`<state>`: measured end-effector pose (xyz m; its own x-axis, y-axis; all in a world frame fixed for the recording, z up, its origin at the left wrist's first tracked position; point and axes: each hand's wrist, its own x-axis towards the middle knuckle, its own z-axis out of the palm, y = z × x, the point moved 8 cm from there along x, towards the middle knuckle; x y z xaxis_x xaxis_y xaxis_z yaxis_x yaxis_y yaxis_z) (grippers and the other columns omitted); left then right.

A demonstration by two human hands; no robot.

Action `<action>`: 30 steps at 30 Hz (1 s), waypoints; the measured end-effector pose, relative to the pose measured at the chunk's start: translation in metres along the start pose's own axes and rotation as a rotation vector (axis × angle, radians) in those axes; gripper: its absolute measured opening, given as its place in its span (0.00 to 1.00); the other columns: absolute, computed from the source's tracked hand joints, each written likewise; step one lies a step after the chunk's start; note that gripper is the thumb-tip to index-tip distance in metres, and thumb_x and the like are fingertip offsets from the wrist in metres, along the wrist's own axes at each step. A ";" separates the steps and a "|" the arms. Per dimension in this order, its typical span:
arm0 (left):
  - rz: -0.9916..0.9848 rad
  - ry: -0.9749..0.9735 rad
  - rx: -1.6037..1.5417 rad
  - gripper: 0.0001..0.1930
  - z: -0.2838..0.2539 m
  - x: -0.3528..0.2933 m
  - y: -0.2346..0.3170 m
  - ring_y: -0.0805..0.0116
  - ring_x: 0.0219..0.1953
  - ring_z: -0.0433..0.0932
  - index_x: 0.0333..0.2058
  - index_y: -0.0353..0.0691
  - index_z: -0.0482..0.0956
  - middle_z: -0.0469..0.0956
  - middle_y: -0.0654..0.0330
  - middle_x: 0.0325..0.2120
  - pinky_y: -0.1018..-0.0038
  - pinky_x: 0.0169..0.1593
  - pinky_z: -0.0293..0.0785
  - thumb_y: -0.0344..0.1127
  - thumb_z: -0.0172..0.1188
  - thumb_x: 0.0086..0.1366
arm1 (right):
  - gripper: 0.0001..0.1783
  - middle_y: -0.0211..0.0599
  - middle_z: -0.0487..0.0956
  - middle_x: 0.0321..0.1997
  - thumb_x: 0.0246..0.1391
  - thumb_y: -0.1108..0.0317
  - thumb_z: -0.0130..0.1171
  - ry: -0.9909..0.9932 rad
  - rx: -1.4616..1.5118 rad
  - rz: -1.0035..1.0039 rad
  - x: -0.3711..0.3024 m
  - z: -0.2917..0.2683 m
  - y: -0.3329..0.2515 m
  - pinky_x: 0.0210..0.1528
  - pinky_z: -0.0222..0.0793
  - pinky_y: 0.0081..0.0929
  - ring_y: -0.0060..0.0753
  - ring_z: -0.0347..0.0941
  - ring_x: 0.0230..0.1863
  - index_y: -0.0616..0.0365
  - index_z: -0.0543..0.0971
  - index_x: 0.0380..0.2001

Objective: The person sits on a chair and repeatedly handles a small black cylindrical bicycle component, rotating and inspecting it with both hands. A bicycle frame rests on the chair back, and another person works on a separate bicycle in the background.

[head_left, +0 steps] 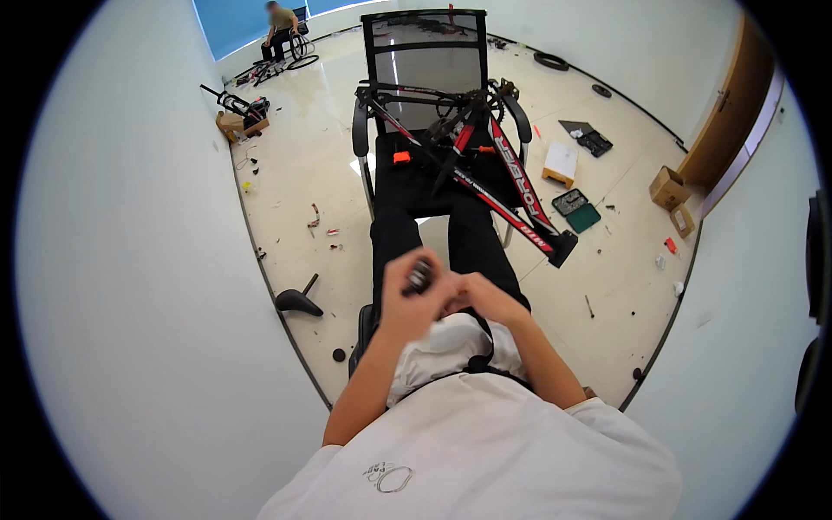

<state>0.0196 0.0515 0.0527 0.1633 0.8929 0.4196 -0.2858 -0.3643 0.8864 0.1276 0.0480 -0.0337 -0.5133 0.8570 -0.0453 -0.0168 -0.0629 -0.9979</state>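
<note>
In front of my lap, my left hand (404,299) is closed around a small black cylindrical part (420,275), whose end shows between thumb and fingers. Motion blurs it, so its exact kind is unclear. My right hand (485,296) meets the left one with bent fingers pressed together; anything in them is hidden. Beyond my knees a black, red and white bicycle frame (523,185) lies across a black mesh office chair (425,65), resting over the seat and armrests. Its crank and chainring (496,102) are at the far right. An orange piece (401,158) sits on the seat.
A bicycle saddle (298,302) lies on the left floor. To the right are a green tool case (589,218), a white-topped box (561,161), an open black case (594,143) and cardboard boxes (668,188). Another person (282,24) sits far left beside a wheel (304,61). Walls flank me.
</note>
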 end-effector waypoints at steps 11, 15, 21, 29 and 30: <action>0.147 0.306 0.139 0.11 -0.047 0.016 0.007 0.77 0.14 0.71 0.21 0.37 0.64 0.71 0.61 0.16 0.79 0.16 0.66 0.23 0.55 0.59 | 0.32 0.38 0.63 0.03 0.65 0.51 0.37 -0.085 0.769 0.165 -0.018 0.052 -0.025 0.12 0.59 0.25 0.35 0.63 0.06 0.61 0.71 0.14; 0.236 0.309 0.304 0.11 -0.047 0.010 0.013 0.80 0.15 0.69 0.21 0.38 0.65 0.70 0.64 0.15 0.81 0.20 0.67 0.23 0.56 0.59 | 0.26 0.26 0.57 0.04 0.67 0.55 0.40 -0.120 0.609 0.054 -0.018 0.057 -0.044 0.08 0.44 0.19 0.20 0.52 0.05 0.57 0.70 0.16; 0.236 0.281 0.422 0.11 -0.019 -0.001 0.022 0.84 0.16 0.63 0.20 0.38 0.66 0.64 0.68 0.12 0.81 0.19 0.59 0.25 0.61 0.54 | 0.22 0.19 0.50 0.09 0.69 0.51 0.36 -0.241 0.948 0.188 -0.026 0.051 -0.033 0.08 0.38 0.16 0.14 0.43 0.07 0.50 0.62 0.23; 0.354 0.249 0.390 0.12 -0.015 -0.002 0.047 0.83 0.14 0.62 0.20 0.37 0.65 0.64 0.66 0.11 0.81 0.18 0.59 0.25 0.61 0.55 | 0.21 0.19 0.51 0.09 0.69 0.52 0.37 -0.140 1.061 0.113 -0.034 0.067 -0.055 0.08 0.39 0.16 0.14 0.43 0.07 0.51 0.64 0.23; 0.344 0.235 0.386 0.12 -0.017 -0.002 0.043 0.82 0.13 0.63 0.20 0.37 0.65 0.64 0.64 0.11 0.80 0.18 0.60 0.26 0.61 0.55 | 0.21 0.20 0.51 0.09 0.69 0.52 0.38 -0.092 0.957 0.107 -0.031 0.065 -0.055 0.08 0.39 0.16 0.14 0.43 0.07 0.51 0.64 0.23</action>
<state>-0.0087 0.0386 0.0872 -0.1055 0.7244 0.6812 0.0875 -0.6756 0.7320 0.0888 -0.0086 0.0258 -0.6174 0.7816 -0.0894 -0.6369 -0.5633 -0.5264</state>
